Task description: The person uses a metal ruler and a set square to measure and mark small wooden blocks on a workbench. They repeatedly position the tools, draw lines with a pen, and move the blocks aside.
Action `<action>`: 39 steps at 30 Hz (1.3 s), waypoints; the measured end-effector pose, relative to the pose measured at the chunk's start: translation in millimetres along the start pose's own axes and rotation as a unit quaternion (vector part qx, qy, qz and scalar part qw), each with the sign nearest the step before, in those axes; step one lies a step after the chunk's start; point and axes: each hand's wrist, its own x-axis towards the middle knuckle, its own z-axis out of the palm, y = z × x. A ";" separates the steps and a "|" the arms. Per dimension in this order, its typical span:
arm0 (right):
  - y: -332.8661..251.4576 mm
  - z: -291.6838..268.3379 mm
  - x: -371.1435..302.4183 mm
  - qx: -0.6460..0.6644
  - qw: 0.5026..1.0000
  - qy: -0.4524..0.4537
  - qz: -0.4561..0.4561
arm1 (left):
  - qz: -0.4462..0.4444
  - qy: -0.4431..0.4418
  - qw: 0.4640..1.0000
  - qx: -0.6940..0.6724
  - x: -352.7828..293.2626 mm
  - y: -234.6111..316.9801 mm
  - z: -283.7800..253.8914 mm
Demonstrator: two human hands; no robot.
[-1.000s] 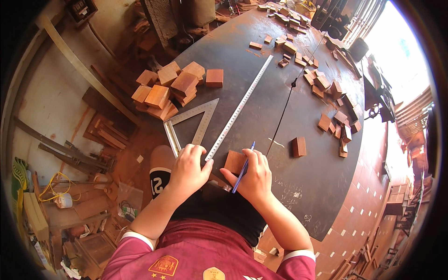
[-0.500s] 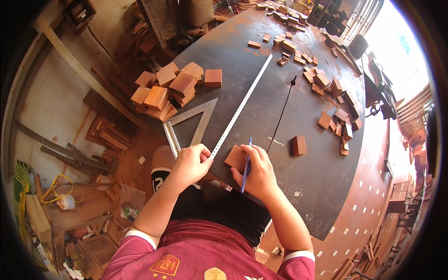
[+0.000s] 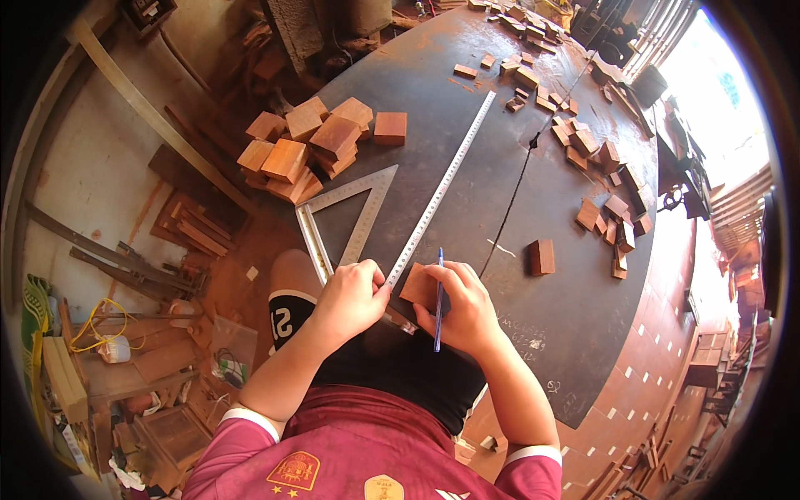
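Note:
My left hand (image 3: 354, 302) is closed, thumb and fingers pinching the near end of a long steel ruler (image 3: 442, 187). The ruler slants away across the dark tabletop. In my right hand (image 3: 465, 310) is a blue pen (image 3: 439, 304), held nearly upright between the fingers. The same hand rests against a reddish wooden block (image 3: 418, 285) at the table's near edge, its thumb and fingers around the block's right side. Between my hands the ruler's end lies close to that block. A triangular metal set square (image 3: 360, 218) lies beyond my left hand.
A pile of wooden blocks (image 3: 287, 158) sits at the left table edge. One block (image 3: 542, 257) stands alone to the right. Many smaller offcuts (image 3: 587, 215) lie along the far right side. A thin dark gap (image 3: 510, 204) runs across the table (image 3: 575, 333).
The view has shifted slightly, so the table things sit a little to the right. My left hand has moved slightly right with the ruler's end; the right hand keeps its hold.

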 end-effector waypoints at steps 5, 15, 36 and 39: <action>2.0 -0.4 -0.6 -0.003 1.000 0.002 -0.009 | -0.001 -0.022 1.000 0.004 2.5 0.3 2.7; 1.7 -2.7 -1.1 0.004 1.000 -0.021 -0.020 | -0.091 -0.100 0.960 -0.246 7.1 -11.3 -2.6; -0.7 -1.6 -1.8 -0.017 0.999 -0.027 -0.032 | -0.090 -0.088 0.948 -0.293 3.0 -13.2 5.6; -0.9 -1.6 -1.5 -0.019 0.999 -0.027 -0.034 | -0.086 -0.070 0.950 -0.292 2.9 -15.3 9.0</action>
